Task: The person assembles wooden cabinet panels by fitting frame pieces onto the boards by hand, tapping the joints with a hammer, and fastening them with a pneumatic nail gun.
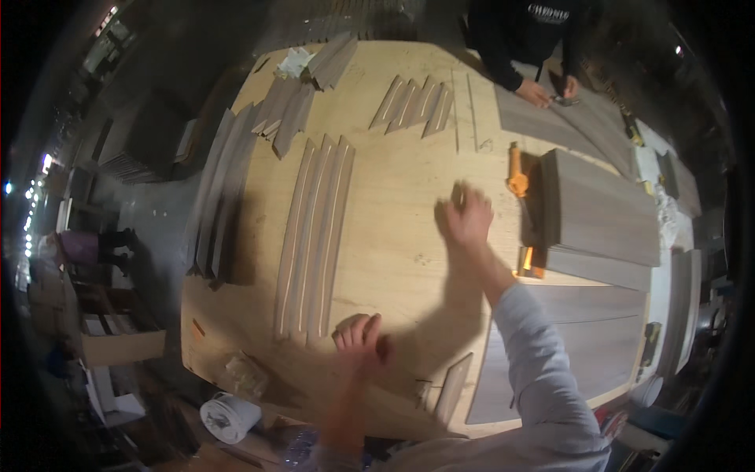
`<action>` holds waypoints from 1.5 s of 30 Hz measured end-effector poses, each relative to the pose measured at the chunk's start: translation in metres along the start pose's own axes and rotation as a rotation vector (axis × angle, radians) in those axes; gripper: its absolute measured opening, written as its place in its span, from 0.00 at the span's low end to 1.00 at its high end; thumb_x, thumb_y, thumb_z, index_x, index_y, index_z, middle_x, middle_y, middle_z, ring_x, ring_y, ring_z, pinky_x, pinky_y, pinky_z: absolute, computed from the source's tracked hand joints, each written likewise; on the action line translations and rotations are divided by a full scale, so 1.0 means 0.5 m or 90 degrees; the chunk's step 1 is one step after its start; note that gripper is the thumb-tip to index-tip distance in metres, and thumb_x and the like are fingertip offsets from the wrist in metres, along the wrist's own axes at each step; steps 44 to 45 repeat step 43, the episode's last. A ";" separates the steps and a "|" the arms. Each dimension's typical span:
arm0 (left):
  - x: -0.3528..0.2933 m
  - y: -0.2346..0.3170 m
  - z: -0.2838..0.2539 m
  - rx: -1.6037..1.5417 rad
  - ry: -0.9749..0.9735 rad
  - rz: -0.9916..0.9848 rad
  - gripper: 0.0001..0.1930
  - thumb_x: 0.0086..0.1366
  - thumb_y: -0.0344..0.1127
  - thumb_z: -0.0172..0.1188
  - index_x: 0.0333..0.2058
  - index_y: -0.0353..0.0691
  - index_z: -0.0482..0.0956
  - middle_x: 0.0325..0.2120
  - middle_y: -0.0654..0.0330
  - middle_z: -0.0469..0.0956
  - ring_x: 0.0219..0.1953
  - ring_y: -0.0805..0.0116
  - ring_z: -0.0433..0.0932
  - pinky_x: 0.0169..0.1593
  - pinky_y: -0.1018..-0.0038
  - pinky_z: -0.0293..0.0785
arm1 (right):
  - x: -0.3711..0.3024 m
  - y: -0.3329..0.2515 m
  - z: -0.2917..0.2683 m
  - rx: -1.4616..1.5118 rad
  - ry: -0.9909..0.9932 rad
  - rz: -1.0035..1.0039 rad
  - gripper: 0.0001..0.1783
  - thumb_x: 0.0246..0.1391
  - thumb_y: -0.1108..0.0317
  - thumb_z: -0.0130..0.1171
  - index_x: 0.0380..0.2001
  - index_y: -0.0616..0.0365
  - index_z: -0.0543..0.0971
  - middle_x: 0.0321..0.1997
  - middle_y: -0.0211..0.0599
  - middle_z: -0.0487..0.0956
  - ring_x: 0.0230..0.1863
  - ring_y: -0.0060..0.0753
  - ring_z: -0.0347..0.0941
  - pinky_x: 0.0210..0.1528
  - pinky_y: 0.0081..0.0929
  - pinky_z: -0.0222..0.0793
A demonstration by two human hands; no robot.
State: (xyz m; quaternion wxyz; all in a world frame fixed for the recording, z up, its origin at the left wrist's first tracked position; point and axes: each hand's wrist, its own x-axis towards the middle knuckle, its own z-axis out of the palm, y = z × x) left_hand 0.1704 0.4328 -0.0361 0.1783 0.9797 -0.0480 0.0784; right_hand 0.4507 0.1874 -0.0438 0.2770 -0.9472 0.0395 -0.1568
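My left hand hovers just right of the lower ends of several long wood strips, its fingers apart and nothing seen in them. These grey-brown strips lie side by side, with slanted ends and a pale line along each. My right hand reaches over the bare plywood tabletop, fingers loosely bent and apart, with no object visible in it. To its right are an orange-handled tool and a stack of grey-brown panels. Shorter slanted strips with the same pale lines lie farther off.
More dark strips line the left edge, and short pieces are piled at the far left. A large panel lies at the near right. Across the table, another person's hands work on a board. A white bucket stands near left.
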 end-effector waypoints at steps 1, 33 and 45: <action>0.004 0.004 0.007 0.003 -0.015 0.003 0.31 0.61 0.50 0.63 0.60 0.45 0.75 0.59 0.53 0.68 0.61 0.49 0.66 0.62 0.48 0.61 | 0.075 0.000 0.042 -0.030 0.029 0.035 0.37 0.54 0.39 0.62 0.60 0.50 0.75 0.57 0.49 0.77 0.59 0.58 0.70 0.61 0.57 0.65; -0.013 0.012 -0.015 -0.063 0.046 0.013 0.27 0.62 0.42 0.60 0.60 0.42 0.73 0.57 0.53 0.69 0.63 0.50 0.63 0.65 0.51 0.55 | -0.592 -0.242 -0.240 -0.143 -0.235 0.313 0.32 0.44 0.45 0.68 0.49 0.52 0.76 0.47 0.44 0.79 0.54 0.49 0.74 0.58 0.60 0.59; -0.073 -0.054 -0.021 -0.104 -0.070 0.093 0.31 0.63 0.44 0.62 0.63 0.42 0.69 0.68 0.53 0.62 0.73 0.51 0.54 0.75 0.55 0.47 | -0.822 -0.269 -0.343 -0.207 -0.311 0.308 0.56 0.43 0.40 0.73 0.71 0.49 0.61 0.52 0.42 0.79 0.57 0.46 0.74 0.57 0.56 0.58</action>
